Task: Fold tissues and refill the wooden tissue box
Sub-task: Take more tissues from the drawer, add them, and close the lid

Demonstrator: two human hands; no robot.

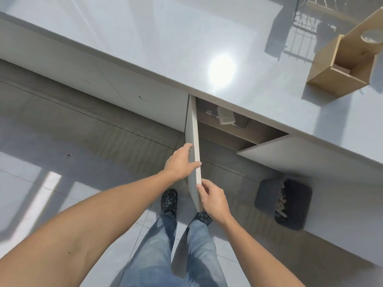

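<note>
The wooden tissue box (344,65) lies on the white countertop (165,44) at the far right, its open end facing me and a round hole in its top. Below the counter a white cabinet door (193,129) stands swung open towards me. My left hand (181,162) grips the door's outer edge from the left. My right hand (213,198) holds the same edge lower down, from the right. Inside the open cabinet a pale pack, possibly tissues (226,118), lies on a shelf.
A second cabinet door (290,154) on the right is partly open. A dark bin (284,204) with scraps inside stands on the floor to the right of my feet. A wire rack (304,27) sits at the countertop's far end.
</note>
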